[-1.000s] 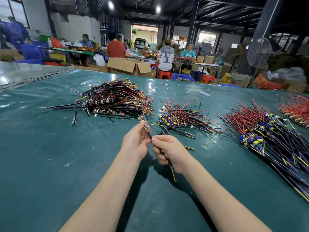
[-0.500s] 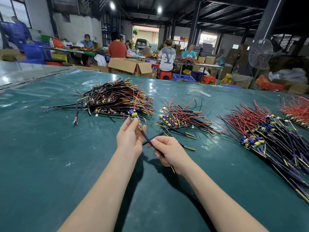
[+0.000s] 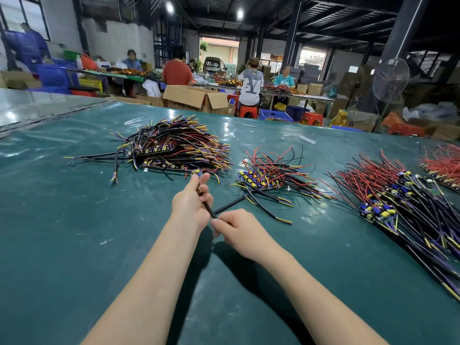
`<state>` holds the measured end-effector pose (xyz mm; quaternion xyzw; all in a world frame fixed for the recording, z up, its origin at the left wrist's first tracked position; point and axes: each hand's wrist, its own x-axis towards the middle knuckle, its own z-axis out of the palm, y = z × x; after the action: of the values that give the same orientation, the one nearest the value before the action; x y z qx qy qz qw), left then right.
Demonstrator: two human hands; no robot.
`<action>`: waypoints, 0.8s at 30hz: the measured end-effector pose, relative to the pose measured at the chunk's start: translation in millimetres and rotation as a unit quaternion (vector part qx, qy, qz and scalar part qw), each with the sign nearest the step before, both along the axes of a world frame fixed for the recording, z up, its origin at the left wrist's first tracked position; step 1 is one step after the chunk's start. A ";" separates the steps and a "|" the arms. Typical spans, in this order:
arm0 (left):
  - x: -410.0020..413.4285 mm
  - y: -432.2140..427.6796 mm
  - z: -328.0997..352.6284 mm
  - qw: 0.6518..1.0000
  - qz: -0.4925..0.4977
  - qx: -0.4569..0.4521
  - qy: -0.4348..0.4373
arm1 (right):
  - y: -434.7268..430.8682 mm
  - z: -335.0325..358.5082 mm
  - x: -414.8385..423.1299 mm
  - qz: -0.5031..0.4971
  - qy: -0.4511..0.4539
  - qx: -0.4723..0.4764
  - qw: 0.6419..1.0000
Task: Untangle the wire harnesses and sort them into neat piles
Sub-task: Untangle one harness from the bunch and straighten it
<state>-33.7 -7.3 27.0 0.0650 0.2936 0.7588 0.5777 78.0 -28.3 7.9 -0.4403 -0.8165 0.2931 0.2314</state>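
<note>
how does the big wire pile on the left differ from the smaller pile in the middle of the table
The left pile is larger and heaped higher; the middle pile is smaller and lies flatter. The left pile looks mostly black with yellow and purple tips, while the middle pile shows many loose red wires. Both rest on the green table and carry small yellow components.

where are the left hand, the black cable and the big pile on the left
left hand (image 3: 190, 205), head view, back of hand
black cable (image 3: 208, 209), head view, bare stretch below that hand
big pile (image 3: 179, 148), head view, middle of heap
</note>
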 end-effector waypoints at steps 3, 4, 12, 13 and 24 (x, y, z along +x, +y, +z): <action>-2.2 1.5 0.0 1.000 -0.014 0.006 -0.017 | 0.2 3.2 1.8 0.003 -0.005 0.021 1.000; -2.7 2.2 -0.3 1.000 -0.013 0.005 -0.024 | -0.8 4.1 0.9 0.011 0.007 0.017 1.000; -15.7 1.8 2.1 0.981 -0.023 0.064 -0.180 | -6.1 2.9 -5.1 0.038 0.103 -0.049 0.993; -16.5 2.2 1.9 0.981 -0.006 0.066 -0.184 | -5.2 2.4 -4.6 0.031 0.107 -0.053 0.992; -21.4 6.6 -12.6 0.990 0.087 0.016 -0.111 | -8.0 1.6 -8.9 0.073 -0.031 0.001 0.997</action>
<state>-55.1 -0.7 14.4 -0.0358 0.2198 0.8135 0.5373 69.1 -36.2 9.4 -0.3883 -0.8535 0.2948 0.1840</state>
